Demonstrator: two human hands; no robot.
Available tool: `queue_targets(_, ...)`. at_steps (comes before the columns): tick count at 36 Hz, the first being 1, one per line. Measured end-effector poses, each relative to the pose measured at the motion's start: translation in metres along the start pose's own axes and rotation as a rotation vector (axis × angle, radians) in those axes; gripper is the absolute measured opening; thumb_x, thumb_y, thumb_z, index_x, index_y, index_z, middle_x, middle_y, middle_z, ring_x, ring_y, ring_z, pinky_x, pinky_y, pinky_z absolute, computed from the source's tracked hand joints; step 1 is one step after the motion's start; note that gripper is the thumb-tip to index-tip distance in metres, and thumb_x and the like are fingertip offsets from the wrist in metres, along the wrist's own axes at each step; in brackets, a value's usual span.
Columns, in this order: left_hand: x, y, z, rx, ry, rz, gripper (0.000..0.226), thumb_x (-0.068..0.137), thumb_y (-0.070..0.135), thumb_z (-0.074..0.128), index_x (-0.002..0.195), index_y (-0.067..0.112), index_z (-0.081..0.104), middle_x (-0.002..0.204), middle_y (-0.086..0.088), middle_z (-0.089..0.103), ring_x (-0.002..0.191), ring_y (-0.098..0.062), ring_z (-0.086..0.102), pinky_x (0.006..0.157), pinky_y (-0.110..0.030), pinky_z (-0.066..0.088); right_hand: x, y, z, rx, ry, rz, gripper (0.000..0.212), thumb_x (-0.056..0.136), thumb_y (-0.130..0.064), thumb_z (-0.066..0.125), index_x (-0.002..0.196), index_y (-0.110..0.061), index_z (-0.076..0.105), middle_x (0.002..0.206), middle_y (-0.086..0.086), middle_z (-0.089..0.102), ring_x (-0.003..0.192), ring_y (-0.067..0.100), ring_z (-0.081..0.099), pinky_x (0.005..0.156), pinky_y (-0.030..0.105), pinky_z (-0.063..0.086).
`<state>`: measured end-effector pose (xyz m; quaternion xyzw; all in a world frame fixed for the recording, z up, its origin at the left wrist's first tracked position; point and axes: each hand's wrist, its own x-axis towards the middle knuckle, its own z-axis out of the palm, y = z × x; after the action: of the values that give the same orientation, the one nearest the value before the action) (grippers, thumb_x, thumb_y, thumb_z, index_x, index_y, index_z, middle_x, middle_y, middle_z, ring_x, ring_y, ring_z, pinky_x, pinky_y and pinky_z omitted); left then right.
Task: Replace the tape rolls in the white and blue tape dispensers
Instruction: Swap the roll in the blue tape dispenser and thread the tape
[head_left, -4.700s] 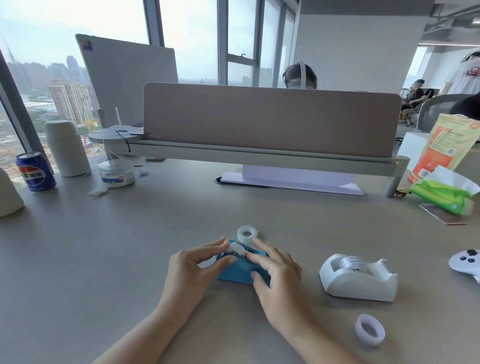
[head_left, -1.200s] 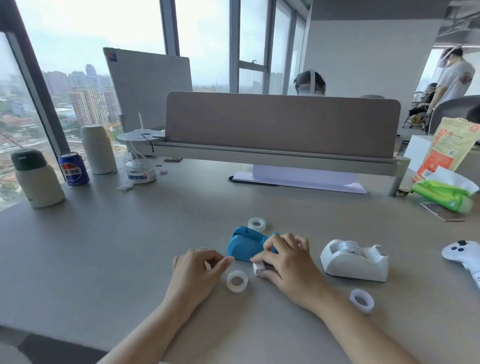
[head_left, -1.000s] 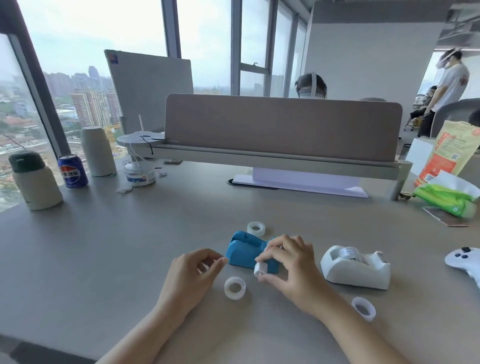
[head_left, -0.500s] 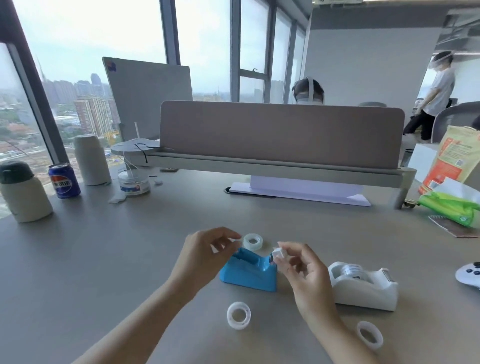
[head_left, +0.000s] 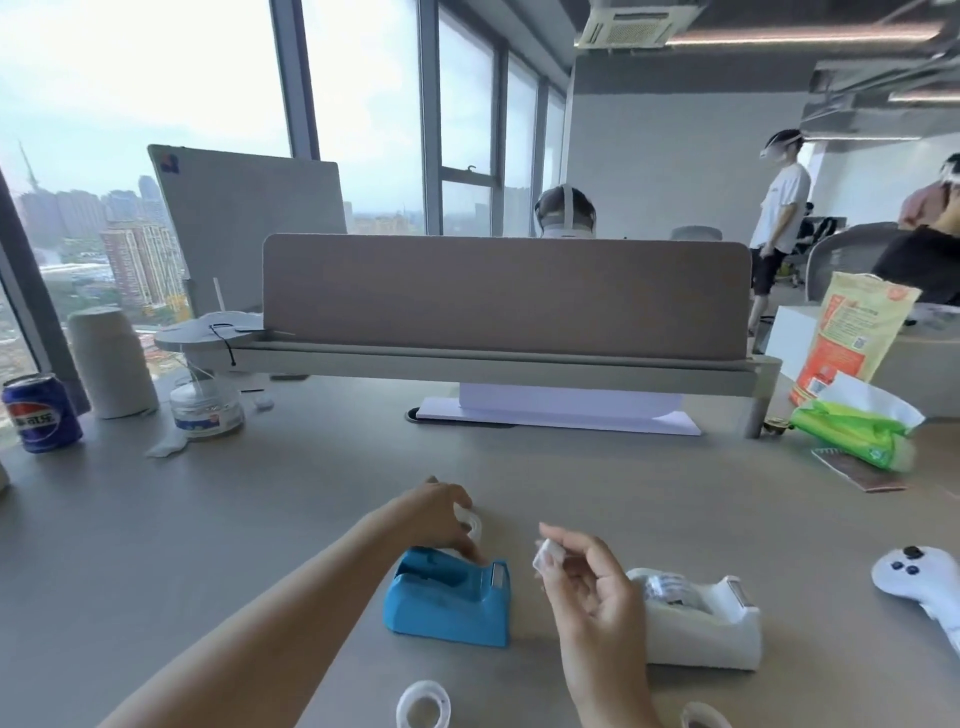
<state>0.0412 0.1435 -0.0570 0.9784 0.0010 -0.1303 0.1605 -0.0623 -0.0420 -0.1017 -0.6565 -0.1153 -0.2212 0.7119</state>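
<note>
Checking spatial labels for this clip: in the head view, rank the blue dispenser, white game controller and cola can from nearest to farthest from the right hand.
From the right hand:
1. blue dispenser, just to its left.
2. white game controller, far right edge.
3. cola can, far left by the window.

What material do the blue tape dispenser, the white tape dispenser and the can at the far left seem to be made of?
Blue tape dispenser: probably moulded plastic, matte, with even colour and rounded edges. White tape dispenser: likely plastic too, smooth and slightly glossy, with a soft sheen on top. Can: apparently thin metal, with a silvery rim and a printed glossy wall.
</note>
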Motion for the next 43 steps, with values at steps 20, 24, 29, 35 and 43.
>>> queue_targets(20,-0.063,-0.013,0.002,-0.517,0.449,0.225,0.047,0.071,0.037,0.083,0.114,0.041,0.063,0.109,0.02,0.065,0.092,-0.004,0.063,0.077,-0.025,0.055,-0.001,0.0,0.001,-0.059,-0.018,-0.11,0.04,0.081,0.009,0.07,0.093,-0.03,0.067,0.101,-0.005,0.074,0.088,0.016,0.071,0.08,0.017,0.054)
queue_targets(24,-0.101,-0.023,0.014,-0.484,0.528,0.383,0.049,0.07,0.043,0.08,0.115,0.05,0.062,0.113,0.024,0.063,0.102,-0.005,0.058,0.079,-0.017,0.049,-0.004,-0.009,0.005,-0.018,-0.012,-0.117,0.032,0.079,-0.004,0.076,0.087,-0.034,0.066,0.096,-0.008,0.075,0.079,0.011,0.07,0.074,0.012,0.052)
queue_targets(29,-0.119,-0.032,0.027,-0.402,0.585,0.44,0.054,0.066,0.054,0.072,0.119,0.049,0.06,0.115,0.028,0.061,0.109,-0.001,0.054,0.087,-0.004,0.039,-0.009,-0.013,0.008,-0.008,-0.071,-0.13,0.025,0.076,-0.008,0.08,0.084,-0.029,0.067,0.084,-0.003,0.073,0.067,0.009,0.064,0.07,0.014,0.051)
queue_targets(35,-0.119,-0.029,0.033,-0.394,0.551,0.479,0.053,0.067,0.039,0.084,0.115,0.047,0.063,0.113,0.035,0.058,0.107,0.001,0.056,0.084,-0.002,0.04,-0.012,-0.013,0.013,0.058,-0.131,-0.103,0.018,0.074,-0.009,0.073,0.084,-0.022,0.066,0.1,0.0,0.074,0.078,0.011,0.068,0.075,0.012,0.052)
queue_targets(43,-0.117,-0.031,0.037,-0.444,0.524,0.486,0.058,0.061,0.062,0.076,0.116,0.056,0.059,0.11,0.025,0.062,0.11,0.006,0.058,0.085,-0.001,0.04,-0.014,-0.013,0.013,0.017,-0.2,-0.093,0.012,0.085,-0.012,0.068,0.091,-0.022,0.067,0.109,0.002,0.074,0.095,0.02,0.073,0.084,0.021,0.054)
